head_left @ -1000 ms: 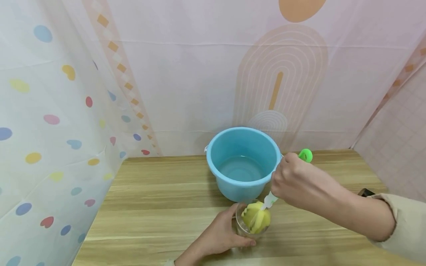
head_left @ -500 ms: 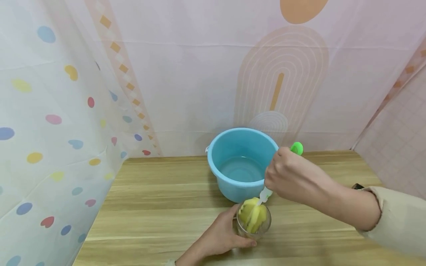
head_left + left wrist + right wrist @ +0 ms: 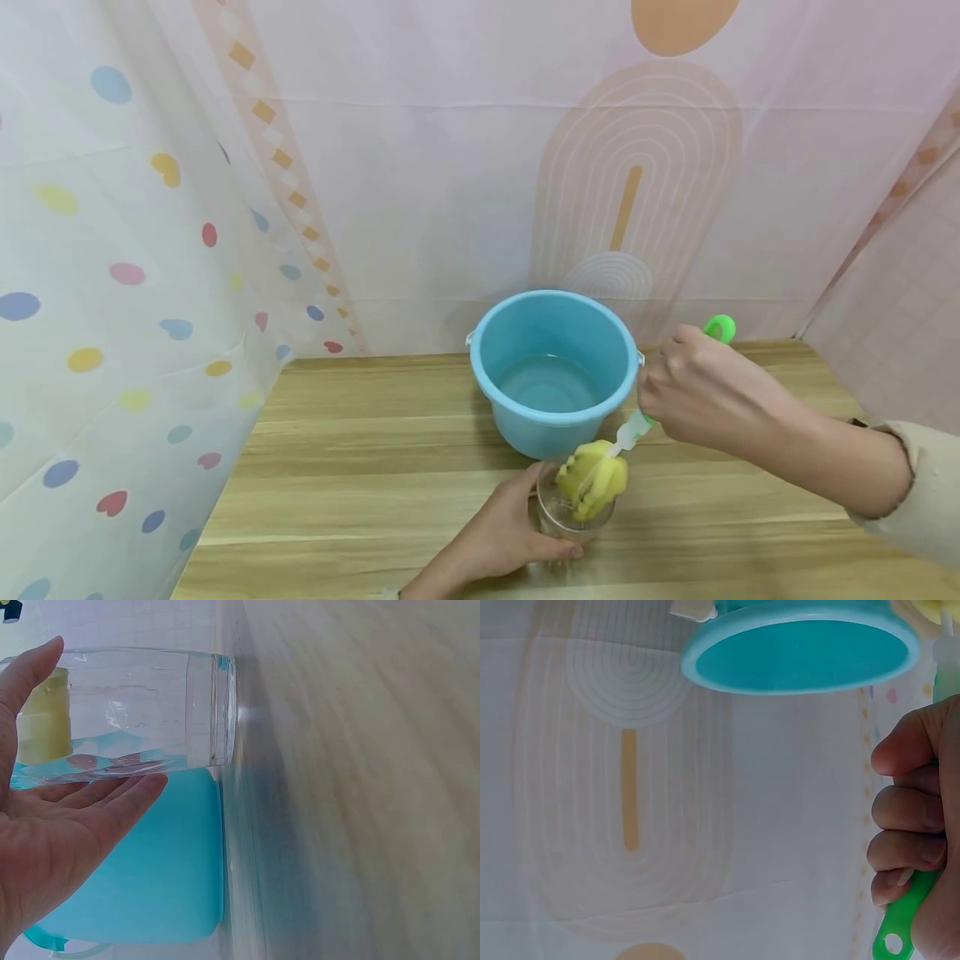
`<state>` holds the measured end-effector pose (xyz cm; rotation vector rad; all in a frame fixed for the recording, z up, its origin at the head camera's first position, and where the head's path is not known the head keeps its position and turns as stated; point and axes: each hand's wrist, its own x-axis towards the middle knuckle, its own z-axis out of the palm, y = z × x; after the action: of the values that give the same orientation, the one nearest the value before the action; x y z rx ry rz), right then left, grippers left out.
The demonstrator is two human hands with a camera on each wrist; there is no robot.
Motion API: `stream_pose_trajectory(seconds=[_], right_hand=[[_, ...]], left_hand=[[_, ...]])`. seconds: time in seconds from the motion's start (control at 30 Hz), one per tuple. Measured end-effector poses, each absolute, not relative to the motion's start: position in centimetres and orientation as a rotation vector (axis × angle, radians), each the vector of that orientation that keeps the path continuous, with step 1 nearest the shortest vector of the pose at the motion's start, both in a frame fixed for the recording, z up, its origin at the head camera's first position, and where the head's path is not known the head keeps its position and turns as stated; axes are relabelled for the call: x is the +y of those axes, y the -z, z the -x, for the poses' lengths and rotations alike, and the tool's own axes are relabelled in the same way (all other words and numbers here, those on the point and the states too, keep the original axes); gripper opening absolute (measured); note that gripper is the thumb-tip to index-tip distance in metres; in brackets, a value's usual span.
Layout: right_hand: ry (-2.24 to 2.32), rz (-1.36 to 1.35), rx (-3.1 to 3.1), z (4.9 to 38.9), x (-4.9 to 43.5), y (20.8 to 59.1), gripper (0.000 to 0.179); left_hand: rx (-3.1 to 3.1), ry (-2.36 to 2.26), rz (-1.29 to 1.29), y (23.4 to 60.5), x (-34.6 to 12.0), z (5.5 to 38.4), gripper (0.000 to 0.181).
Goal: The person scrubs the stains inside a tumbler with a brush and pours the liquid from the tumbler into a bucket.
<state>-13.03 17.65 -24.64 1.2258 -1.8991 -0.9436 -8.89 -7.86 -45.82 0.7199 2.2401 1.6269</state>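
Observation:
A clear glass cup (image 3: 561,523) stands upright at the front of the table, and my left hand (image 3: 498,527) grips it from the left side. In the left wrist view the thumb and fingers lie on either side of the glass (image 3: 150,712). My right hand (image 3: 708,385) holds a sponge cup brush by its green and white handle (image 3: 637,427), fist curled round it. The brush's yellow sponge head (image 3: 594,478) sits at the mouth of the cup, partly inside and leaning right over the rim. The handle's green loop end (image 3: 904,915) sticks out below the fist in the right wrist view.
A light blue bucket (image 3: 540,432) with some water in it stands just behind the cup. The wood-grain table (image 3: 360,483) runs back to a patterned curtain (image 3: 420,217), with a dotted curtain (image 3: 150,350) on the left.
My right hand moves a little left and down, then right and up with the brush. The sponge head now sits higher and farther right in the cup's mouth. My left hand stays on the glass.

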Motion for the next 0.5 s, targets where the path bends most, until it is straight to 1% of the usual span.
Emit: stream_pose_trajectory(seconds=[0.23, 0.5], right_hand=[[0.866, -1.238, -1.886, 11.9, 18.3, 24.6, 0.028], [0.913, -1.239, -1.809, 10.7, 17.5, 23.9, 0.028]], left_hand=[[2.268, -1.594, -0.676, 45.8, -7.9, 8.8, 0.081], [2.261, -1.621, -0.715, 45.9, -7.9, 9.0, 0.080]])
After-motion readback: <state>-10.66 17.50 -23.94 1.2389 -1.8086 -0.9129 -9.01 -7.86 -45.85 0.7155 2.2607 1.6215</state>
